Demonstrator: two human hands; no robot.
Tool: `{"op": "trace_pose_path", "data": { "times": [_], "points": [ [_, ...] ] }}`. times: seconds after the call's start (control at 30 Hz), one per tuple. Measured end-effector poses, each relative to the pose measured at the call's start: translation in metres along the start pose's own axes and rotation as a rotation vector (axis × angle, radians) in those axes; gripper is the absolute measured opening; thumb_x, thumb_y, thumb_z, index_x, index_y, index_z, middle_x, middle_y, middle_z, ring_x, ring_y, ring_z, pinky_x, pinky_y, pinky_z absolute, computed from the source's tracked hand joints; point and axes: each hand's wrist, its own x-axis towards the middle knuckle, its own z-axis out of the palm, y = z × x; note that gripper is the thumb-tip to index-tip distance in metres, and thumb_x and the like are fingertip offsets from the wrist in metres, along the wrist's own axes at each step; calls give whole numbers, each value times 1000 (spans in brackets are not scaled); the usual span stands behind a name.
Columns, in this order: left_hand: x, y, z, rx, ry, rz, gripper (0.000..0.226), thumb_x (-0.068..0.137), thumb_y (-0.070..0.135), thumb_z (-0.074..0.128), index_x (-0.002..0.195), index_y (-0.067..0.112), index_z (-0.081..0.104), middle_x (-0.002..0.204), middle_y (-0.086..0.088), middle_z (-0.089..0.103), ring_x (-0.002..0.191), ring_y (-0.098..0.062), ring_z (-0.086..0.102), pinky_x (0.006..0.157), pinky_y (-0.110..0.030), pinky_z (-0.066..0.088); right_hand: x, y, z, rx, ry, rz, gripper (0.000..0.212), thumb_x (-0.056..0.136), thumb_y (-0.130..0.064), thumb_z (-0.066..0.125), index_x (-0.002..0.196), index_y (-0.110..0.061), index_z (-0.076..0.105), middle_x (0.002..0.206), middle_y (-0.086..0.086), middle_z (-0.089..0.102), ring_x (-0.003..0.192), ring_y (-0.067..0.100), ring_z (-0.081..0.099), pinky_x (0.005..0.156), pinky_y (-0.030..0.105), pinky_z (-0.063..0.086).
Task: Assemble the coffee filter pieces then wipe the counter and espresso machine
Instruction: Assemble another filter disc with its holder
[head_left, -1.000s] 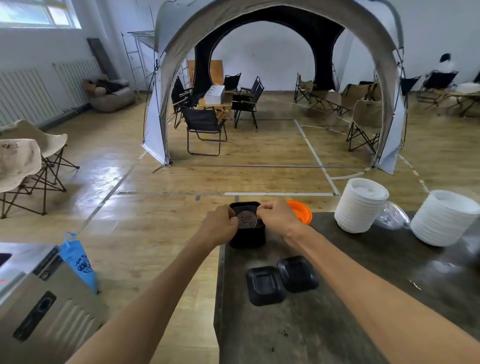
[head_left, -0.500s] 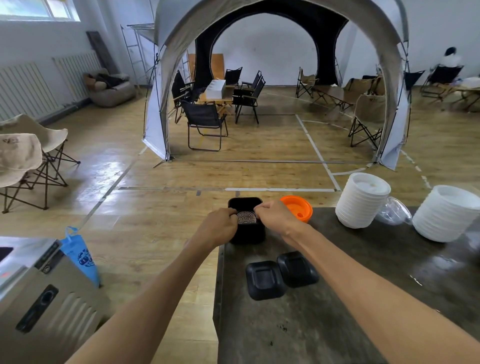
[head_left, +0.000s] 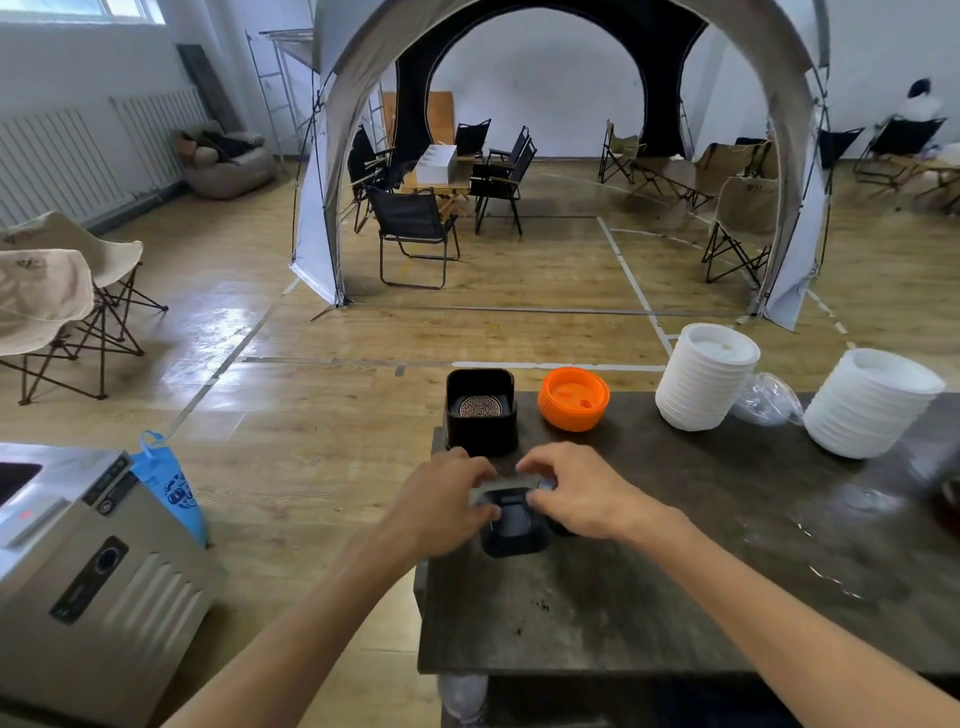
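A black square filter cup (head_left: 480, 434) stands at the far left corner of the dark counter (head_left: 649, 597), with a round metal mesh disc (head_left: 479, 406) lying inside it. Nearer to me lie two black square tray pieces; the left one (head_left: 513, 535) shows between my hands, the right one is mostly hidden. My left hand (head_left: 441, 501) and my right hand (head_left: 576, 493) both rest their fingers on the left tray piece from either side. Whether it is lifted off the counter I cannot tell.
An orange lid (head_left: 573, 399) sits right of the filter cup. Two stacks of white lids (head_left: 701, 376) (head_left: 867, 402) and a clear plastic bag (head_left: 766, 400) stand at the back right. A steel machine (head_left: 88, 582) with a blue bag (head_left: 171, 486) is on the left, off the counter.
Both hands have left the filter cup, with the mesh disc now lying inside it, and have come back toward me onto the black tray pieces.
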Motion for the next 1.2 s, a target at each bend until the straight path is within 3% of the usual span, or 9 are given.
{"op": "trace_pose_path", "data": {
  "times": [0.17, 0.4, 0.53, 0.63, 0.73, 0.87, 1.0, 1.07, 1.2],
  "points": [
    [19, 1, 12, 186, -144, -64, 67, 75, 58, 74, 130, 25, 54, 120, -1, 51, 105, -18, 52, 91, -35, 48, 11, 4, 7, -384, -206, -66, 73, 75, -52, 75, 137, -21, 53, 132, 4, 47, 120, 25, 40, 101, 43, 41],
    [23, 2, 11, 178, -265, -98, 78, 67, 55, 82, 127, 20, 47, 118, -2, 46, 103, -19, 50, 91, -37, 50, 23, 1, 5, -440, -239, -68, 73, 69, -52, 81, 128, -20, 53, 131, 4, 41, 121, 24, 37, 101, 40, 40],
    [16, 0, 9, -26, -243, -127, 67, 65, 44, 87, 113, 20, 46, 110, 1, 52, 95, -15, 54, 85, -36, 54, 21, 4, 4, -271, -228, -39, 70, 63, -48, 85, 119, -24, 51, 124, -1, 42, 115, 19, 37, 98, 39, 44],
    [4, -2, 7, -301, -151, -115, 43, 72, 32, 83, 100, 21, 52, 96, 1, 66, 86, -16, 65, 81, -43, 57, 12, 3, 0, -95, -139, -45, 46, 70, -39, 82, 102, -29, 50, 105, -5, 52, 100, 16, 49, 81, 32, 47],
    [-12, -2, -1, -387, 8, -42, 18, 80, 25, 78, 90, 21, 63, 81, 4, 68, 72, -10, 67, 74, -40, 59, -4, 1, -3, 90, -110, -56, 23, 84, -40, 72, 96, -31, 56, 92, -8, 60, 85, 14, 60, 68, 25, 42],
    [-33, 0, -5, -442, 225, 66, 13, 82, 15, 77, 82, 21, 66, 74, 7, 66, 65, -7, 64, 63, -23, 51, -25, -2, 4, 534, 30, 145, 40, 88, -62, 57, 94, -23, 65, 78, -7, 62, 69, 8, 60, 65, 26, 44],
    [-40, -1, 10, -396, 370, 225, 24, 79, 5, 78, 81, 21, 61, 90, 7, 58, 73, -11, 60, 66, -25, 53, -39, -11, 17, 1060, -88, 318, 26, 103, -23, 50, 100, -1, 64, 79, 10, 64, 59, 14, 61, 47, 24, 39],
    [-41, -3, 17, -381, 406, 244, 26, 78, 1, 78, 85, 20, 61, 97, 6, 56, 83, -11, 61, 70, -28, 55, -42, -13, 19, 1142, -54, 267, 17, 100, -6, 51, 104, 1, 66, 82, 11, 70, 59, 11, 63, 47, 21, 42],
    [-45, -2, 19, -567, 427, 165, 31, 84, -11, 65, 103, 14, 65, 108, 1, 61, 96, -12, 68, 79, -25, 58, -42, -10, 18, 1111, 61, 221, 20, 99, -3, 53, 110, -7, 69, 86, 7, 75, 59, 7, 60, 49, 22, 45]
  ]
}}
